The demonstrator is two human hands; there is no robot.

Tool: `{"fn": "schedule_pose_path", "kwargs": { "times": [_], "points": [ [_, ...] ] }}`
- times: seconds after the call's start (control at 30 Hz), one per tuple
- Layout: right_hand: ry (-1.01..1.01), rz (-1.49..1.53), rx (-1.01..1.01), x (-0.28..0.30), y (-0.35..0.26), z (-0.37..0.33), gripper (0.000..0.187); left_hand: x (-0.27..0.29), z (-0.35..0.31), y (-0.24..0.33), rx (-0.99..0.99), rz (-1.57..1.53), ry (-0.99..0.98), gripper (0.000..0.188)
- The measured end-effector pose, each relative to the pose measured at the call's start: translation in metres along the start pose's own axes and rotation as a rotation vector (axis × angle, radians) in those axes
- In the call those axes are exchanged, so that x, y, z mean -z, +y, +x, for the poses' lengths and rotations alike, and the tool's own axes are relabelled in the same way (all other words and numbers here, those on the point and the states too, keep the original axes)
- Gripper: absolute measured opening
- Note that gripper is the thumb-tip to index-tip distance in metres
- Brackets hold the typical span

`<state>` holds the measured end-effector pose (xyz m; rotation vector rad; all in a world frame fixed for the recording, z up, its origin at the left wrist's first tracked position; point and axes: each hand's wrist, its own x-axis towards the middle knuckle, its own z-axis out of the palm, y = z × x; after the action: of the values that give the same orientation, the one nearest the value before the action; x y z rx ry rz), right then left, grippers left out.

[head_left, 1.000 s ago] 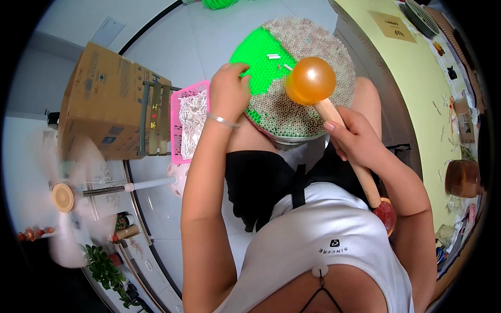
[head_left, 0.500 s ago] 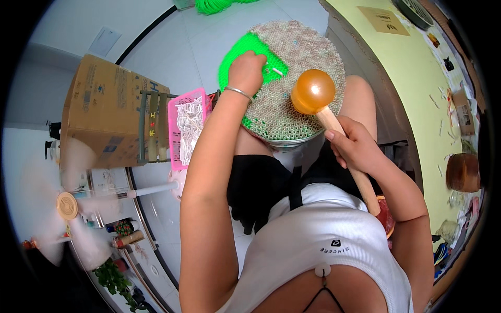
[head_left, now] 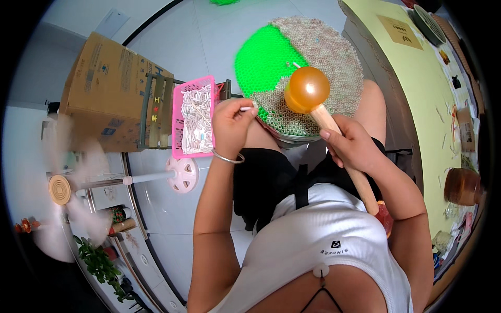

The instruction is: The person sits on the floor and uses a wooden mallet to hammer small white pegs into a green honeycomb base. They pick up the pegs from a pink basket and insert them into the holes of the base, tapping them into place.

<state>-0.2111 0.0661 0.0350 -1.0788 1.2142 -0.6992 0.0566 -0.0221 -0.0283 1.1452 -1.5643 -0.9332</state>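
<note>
A mallet with a round translucent orange head (head_left: 307, 89) and a wooden handle is gripped in my right hand (head_left: 355, 143), its head raised over a round bundle of small tubes. Most of the bundle (head_left: 336, 57) is filled with pale rolled pieces; its left part shows bare bright green tubes (head_left: 266, 52). A short white stick (head_left: 296, 65) pokes up from the green area beside the mallet head. My left hand (head_left: 232, 122), between the bundle and a pink basket (head_left: 176, 117), pinches another small white stick (head_left: 246, 108). Several such white pieces (head_left: 197, 120) fill the basket.
At the left, a cardboard box (head_left: 115, 94) stands behind a small folding stool (head_left: 151, 112). A pale fan (head_left: 60, 189) with blurred blades is at the lower left. Along the right runs a yellow-topped table (head_left: 417, 104) bearing a brown jar (head_left: 463, 186) and a grey basket (head_left: 429, 25).
My left hand has moved from the green tubes back to beside the pink basket and now pinches a white stick. My right hand keeps the mallet nearly in place. The view has shifted slightly.
</note>
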Motion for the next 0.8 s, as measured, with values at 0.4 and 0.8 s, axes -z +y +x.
{"fn": "schedule_pose_path", "kwargs": {
  "times": [0.4,0.8],
  "points": [
    [-0.036,-0.055,-0.004,-0.013,-0.011,0.008,0.028,-0.011,-0.010,0.009,-0.213,0.317,0.034,0.014],
    [-0.039,-0.044,-0.018,-0.008,-0.004,0.007,0.029,-0.007,-0.004,0.011,-0.313,0.270,-0.004,0.011]
  ]
}}
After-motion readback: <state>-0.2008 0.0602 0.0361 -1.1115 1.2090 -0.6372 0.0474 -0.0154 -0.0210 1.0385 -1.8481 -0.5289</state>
